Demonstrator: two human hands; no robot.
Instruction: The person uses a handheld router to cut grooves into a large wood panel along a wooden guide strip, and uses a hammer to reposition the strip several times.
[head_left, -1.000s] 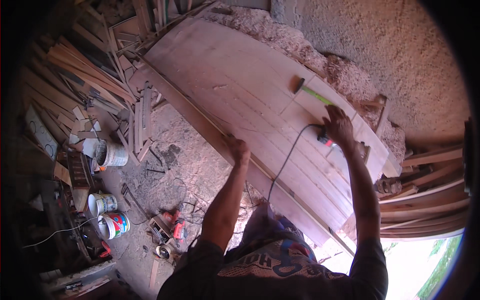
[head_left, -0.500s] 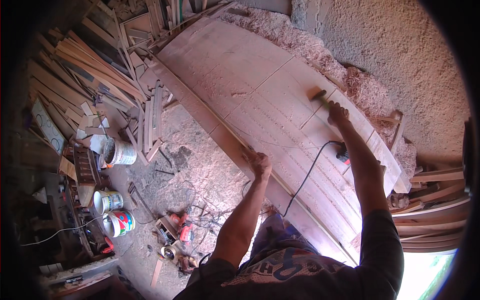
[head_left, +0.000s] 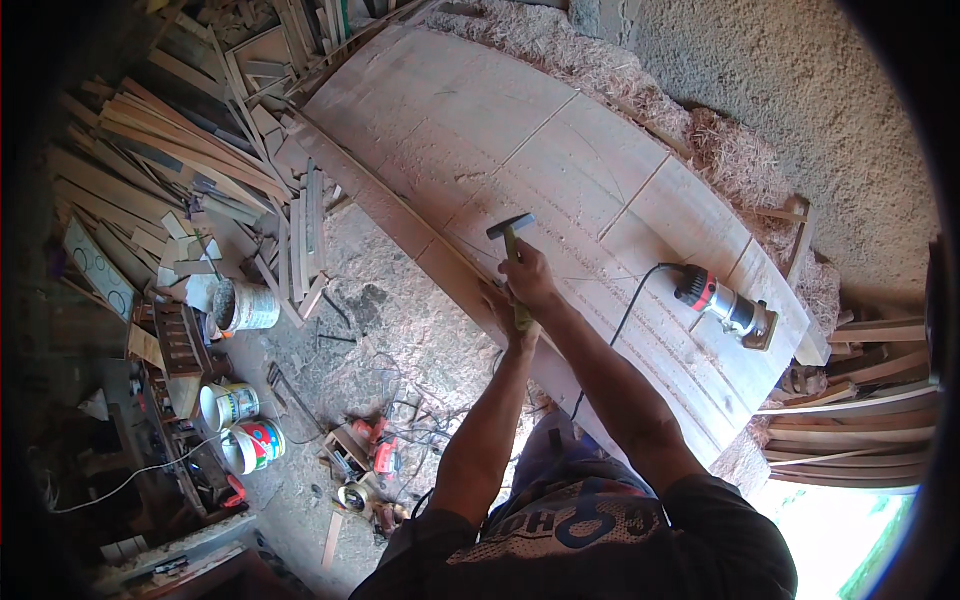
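Note:
A large, pale, curved-edged wooden panel [head_left: 560, 200] lies before me, scored with several grooves. Along its near-left edge runs a long thin wooden strip [head_left: 385, 191]. My right hand [head_left: 530, 277] is closed round the green handle of a hammer [head_left: 511, 226], whose dark head is over the panel near the strip. My left hand [head_left: 497, 303] is at the strip, its fingers bent together; the right hand and handle partly cover it, so what it pinches is hidden. A corded router [head_left: 727, 308] in red, black and silver lies on the panel's right part.
Stacked boards [head_left: 190, 140] and offcuts crowd the far left. Buckets [head_left: 252, 445] and a red power tool [head_left: 385, 458] stand on the dusty floor. Shavings [head_left: 735, 160] line the rough wall. Curved planks [head_left: 850, 440] are piled at right. A black cord [head_left: 632, 320] crosses the panel.
My right hand has swung the hammer leftward and nearer, from the panel's right side to beside my left hand. The router shows fully now. My left hand stays by the strip.

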